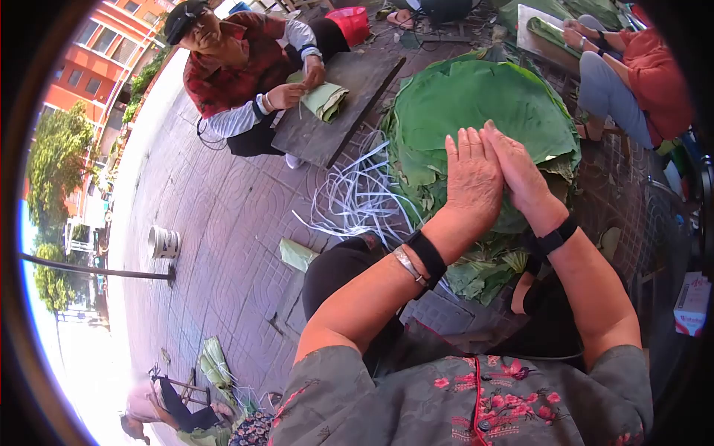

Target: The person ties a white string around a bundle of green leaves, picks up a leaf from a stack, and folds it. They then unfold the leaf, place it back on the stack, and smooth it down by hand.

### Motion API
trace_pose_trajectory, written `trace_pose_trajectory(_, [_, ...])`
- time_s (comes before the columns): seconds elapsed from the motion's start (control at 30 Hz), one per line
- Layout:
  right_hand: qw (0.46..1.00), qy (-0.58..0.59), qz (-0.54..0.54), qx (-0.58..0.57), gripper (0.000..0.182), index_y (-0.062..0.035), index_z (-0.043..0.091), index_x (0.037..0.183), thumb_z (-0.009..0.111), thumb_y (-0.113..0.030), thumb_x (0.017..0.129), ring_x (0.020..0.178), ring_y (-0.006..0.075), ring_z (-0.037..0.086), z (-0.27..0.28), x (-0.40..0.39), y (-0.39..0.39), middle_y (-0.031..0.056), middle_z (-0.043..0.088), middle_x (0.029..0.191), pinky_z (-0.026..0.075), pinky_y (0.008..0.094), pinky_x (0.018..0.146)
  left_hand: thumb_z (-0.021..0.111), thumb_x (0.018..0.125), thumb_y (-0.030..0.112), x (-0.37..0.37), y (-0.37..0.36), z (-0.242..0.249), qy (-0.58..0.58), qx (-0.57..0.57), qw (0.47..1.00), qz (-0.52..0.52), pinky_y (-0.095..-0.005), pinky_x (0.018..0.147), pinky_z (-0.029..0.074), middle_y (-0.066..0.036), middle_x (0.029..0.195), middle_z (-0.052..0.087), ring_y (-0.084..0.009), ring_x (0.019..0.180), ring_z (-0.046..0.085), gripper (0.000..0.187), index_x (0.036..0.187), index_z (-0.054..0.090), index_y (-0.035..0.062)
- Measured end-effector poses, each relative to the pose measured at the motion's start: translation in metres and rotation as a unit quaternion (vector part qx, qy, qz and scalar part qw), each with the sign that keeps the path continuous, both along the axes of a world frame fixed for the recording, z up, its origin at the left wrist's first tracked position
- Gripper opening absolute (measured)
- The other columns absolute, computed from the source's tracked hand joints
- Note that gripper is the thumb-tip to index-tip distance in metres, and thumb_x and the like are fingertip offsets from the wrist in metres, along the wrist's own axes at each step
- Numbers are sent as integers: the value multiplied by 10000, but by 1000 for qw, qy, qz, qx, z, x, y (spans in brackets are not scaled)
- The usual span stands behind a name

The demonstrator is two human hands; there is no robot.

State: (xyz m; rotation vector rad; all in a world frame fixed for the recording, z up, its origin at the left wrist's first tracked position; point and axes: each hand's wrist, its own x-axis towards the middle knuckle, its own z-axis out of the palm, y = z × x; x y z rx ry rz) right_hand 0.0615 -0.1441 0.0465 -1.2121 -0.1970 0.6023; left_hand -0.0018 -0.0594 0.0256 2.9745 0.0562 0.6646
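Before me is a wide pile of large round green leaves (476, 97), its lower leaves ragged at the edge. Over its near side my left hand (474, 178) and my right hand (518, 167) meet side by side, touching. The left hand's fingers are stretched straight out; those of the right also point forward, stretched. No object shows in either hand. Beside the pile, to the left, lies a tangle of white strips (357, 197). More crumpled leaves (487, 271) stick out below my wrists.
Across from me a person (238, 74) handles a folded leaf bundle (325, 100) on a dark board (320, 141). Another person (632, 82) works at the upper right. A white bucket (163, 242) and a leaf packet (297, 254) are on the paving. A box (692, 303) stands at right.
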Motion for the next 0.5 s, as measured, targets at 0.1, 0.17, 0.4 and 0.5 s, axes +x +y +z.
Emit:
trace_pose_trajectory(0.1, [997, 55, 48, 32, 348, -75, 645, 969, 512, -393, 1017, 802, 60, 614, -2, 1, 4, -10, 657, 909, 502, 225, 687, 561, 850, 200, -17, 20, 23, 3, -58, 998, -37, -585, 1094, 293, -305, 1336, 466, -452, 1290, 425, 615, 1355, 401, -113])
trace_pose_trajectory(0.17, [991, 20, 130, 28, 335, -88, 620, 938, 524, -401, 1010, 741, 82, 640, -9, 5, 7, 16, 665, 847, 527, 230, 642, 587, 875, 251, -28, 43, 51, 29, -97, 995, -10, -570, 1075, 322, -278, 1326, 494, -423, 1271, 452, 562, 1325, 463, -61])
trace_pose_trajectory(0.4, [972, -40, 213, -90, 216, -63, 608, 935, 577, -270, 984, 766, 114, 642, 9, -24, 14, 37, 660, 834, 537, 250, 700, 641, 888, 264, -123, 207, 68, -41, -255, 959, 117, -397, 998, 431, -225, 1201, 618, -334, 1140, 582, 514, 1265, 536, -69])
trace_pose_trajectory(0.5, [957, -41, 260, -121, 181, -47, 610, 958, 580, -225, 975, 793, 111, 639, 9, -37, 13, 43, 659, 861, 535, 251, 716, 631, 861, 275, -197, 287, -15, -44, -467, 840, 274, -404, 916, 484, -250, 1126, 655, -345, 1058, 637, 465, 1181, 596, -60])
